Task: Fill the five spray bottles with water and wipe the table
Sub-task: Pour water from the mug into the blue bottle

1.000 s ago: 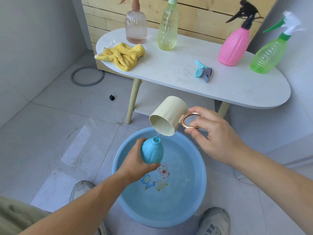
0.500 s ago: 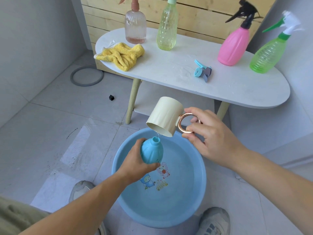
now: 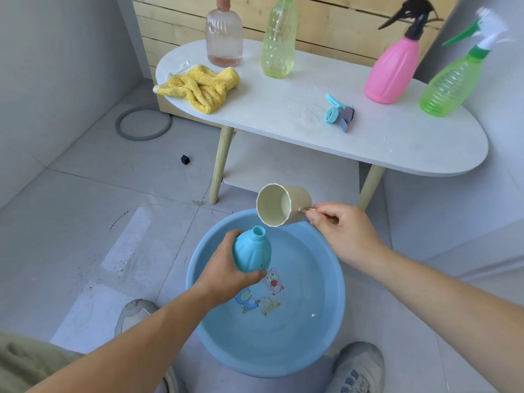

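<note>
Gripping the uncapped blue bottle [image 3: 252, 251] in the left hand [image 3: 226, 276], fingers wrapped round its lower body, above the left part of the blue basin [image 3: 326, 321], open neck tilted up and away. Pinching the handle of the cream cup [image 3: 280, 205] in the right hand [image 3: 343, 234], over the basin's far rim, cup tipped on its side with its mouth turned back, just above the bottle's neck and not touching it. Some water in the basin, cartoon prints on its bottom. Beyond the basin, a white table [image 3: 283, 109], carrying from left to right a yellow cloth [image 3: 201, 86], a clear pinkish bottle [image 3: 224, 38], a yellow-green bottle [image 3: 278, 43], a loose blue spray head [image 3: 338, 113], a pink bottle [image 3: 391, 72] and a green bottle [image 3: 450, 83], the last two with triggers fitted. Grey shoes [image 3: 357, 367] flanking the basin's near side.
</note>
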Available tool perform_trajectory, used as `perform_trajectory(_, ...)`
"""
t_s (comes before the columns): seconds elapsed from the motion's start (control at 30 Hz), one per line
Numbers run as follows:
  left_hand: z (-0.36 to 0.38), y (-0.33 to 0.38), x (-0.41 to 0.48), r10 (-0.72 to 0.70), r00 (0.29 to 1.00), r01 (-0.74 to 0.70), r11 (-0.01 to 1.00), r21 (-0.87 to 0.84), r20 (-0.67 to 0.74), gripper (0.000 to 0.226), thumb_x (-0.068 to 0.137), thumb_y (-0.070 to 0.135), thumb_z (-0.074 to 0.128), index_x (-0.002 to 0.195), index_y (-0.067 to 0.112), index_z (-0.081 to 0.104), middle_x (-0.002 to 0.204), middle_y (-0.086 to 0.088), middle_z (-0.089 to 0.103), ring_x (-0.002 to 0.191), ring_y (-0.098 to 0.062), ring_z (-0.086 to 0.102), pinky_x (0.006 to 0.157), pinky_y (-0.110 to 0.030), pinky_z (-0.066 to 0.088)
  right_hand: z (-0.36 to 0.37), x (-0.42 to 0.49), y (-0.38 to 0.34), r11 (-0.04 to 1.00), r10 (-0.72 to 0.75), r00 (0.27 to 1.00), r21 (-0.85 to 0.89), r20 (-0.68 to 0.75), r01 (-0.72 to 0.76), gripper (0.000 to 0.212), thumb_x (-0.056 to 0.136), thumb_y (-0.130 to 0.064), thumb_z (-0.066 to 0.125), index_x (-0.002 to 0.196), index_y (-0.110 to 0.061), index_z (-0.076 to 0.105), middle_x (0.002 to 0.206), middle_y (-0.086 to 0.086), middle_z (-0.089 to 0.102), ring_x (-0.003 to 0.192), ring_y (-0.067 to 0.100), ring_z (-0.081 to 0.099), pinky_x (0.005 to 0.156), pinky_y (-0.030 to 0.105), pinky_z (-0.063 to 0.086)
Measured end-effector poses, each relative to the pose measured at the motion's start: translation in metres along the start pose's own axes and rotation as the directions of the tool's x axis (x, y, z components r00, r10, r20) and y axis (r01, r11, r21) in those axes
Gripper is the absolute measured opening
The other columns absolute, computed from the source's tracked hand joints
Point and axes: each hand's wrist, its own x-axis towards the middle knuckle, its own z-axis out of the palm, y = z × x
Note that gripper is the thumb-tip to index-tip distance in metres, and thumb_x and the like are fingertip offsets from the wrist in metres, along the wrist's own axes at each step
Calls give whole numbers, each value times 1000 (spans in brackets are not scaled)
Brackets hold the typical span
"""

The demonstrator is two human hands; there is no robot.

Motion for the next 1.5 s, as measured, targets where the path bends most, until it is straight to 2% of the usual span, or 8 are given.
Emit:
perform_trajectory(0.07, 0, -2, -1, -13, 1000, 13, 1000, 6, 5, 79, 69, 28, 92, 125, 42, 39, 113, 12, 58, 98, -11, 65, 70, -26, 61, 9, 4, 18, 993, 119, 992, -8, 40, -119, 30, 95, -38, 60, 74, -18, 69, 61, -1, 54, 53, 13, 43, 57, 30, 36)
perform_trajectory(0.27, 3, -10, 0, -43, 999, 41, 999, 35, 34, 80, 68, 29, 92, 126, 45, 39, 117, 12, 57, 101, -12, 63, 71, -25, 61, 43, 8, 85, 963, 252, 957, -137, 142, -233, 48, 96, -38, 57, 69, 1, 51, 59, -1, 33, 53, 15, 29, 54, 30, 23)
perform_trajectory(0.43, 6, -15, 2, -50, 998, 48, 998, 48, 44, 79, 68, 28, 92, 125, 45, 40, 117, 12, 58, 101, -11, 64, 66, -20, 59, 76, 10, 115, 946, 307, 938, -157, 161, -283, 47, 95, -39, 58, 66, -3, 53, 57, -4, 35, 54, 15, 32, 54, 31, 26)
perform_trajectory(0.53, 8, -18, 4, -60, 997, 58, 998, 39, 42, 80, 68, 27, 92, 126, 46, 40, 116, 13, 58, 100, -11, 64, 65, -19, 58, 90, 10, 125, 955, 271, 945, -178, 184, -239, 50, 95, -38, 59, 54, -16, 39, 54, -3, 31, 54, 17, 30, 53, 33, 24)
perform_trajectory(0.77, 8, -24, 8, -69, 997, 68, 997, 33, 35, 78, 67, 28, 92, 125, 45, 44, 115, 14, 61, 101, -10, 65, 70, -23, 60, 104, 13, 137, 948, 254, 935, -256, 247, -190, 56, 92, -38, 61, 45, -15, 38, 54, -2, 32, 47, 19, 31, 50, 32, 27)
perform_trajectory(1.2, 7, -25, 8, -53, 998, 53, 998, 16, 37, 73, 68, 27, 92, 116, 51, 44, 114, 15, 60, 100, -10, 64, 69, -21, 59, 108, 8, 135, 907, 309, 910, -374, 277, -195, 50, 96, -37, 56, 57, -6, 48, 74, 15, 58, 57, 21, 44, 51, 33, 30)
perform_trajectory(1.37, 7, -27, 9, -44, 999, 44, 999, 17, 24, 72, 66, 28, 93, 116, 51, 46, 113, 15, 62, 100, -8, 65, 71, -22, 59, 110, 8, 131, 897, 327, 898, -395, 295, -197, 52, 95, -37, 56, 54, -12, 37, 68, 9, 47, 57, 23, 38, 50, 33, 24)
perform_trajectory(1.5, 7, -26, 9, -43, 999, 43, 999, 19, 25, 72, 67, 28, 92, 114, 53, 45, 112, 17, 61, 99, -8, 65, 70, -22, 59, 108, 6, 128, 894, 389, 876, -345, 286, -284, 48, 97, -37, 54, 58, -13, 40, 61, 4, 44, 55, 21, 36, 50, 32, 26)
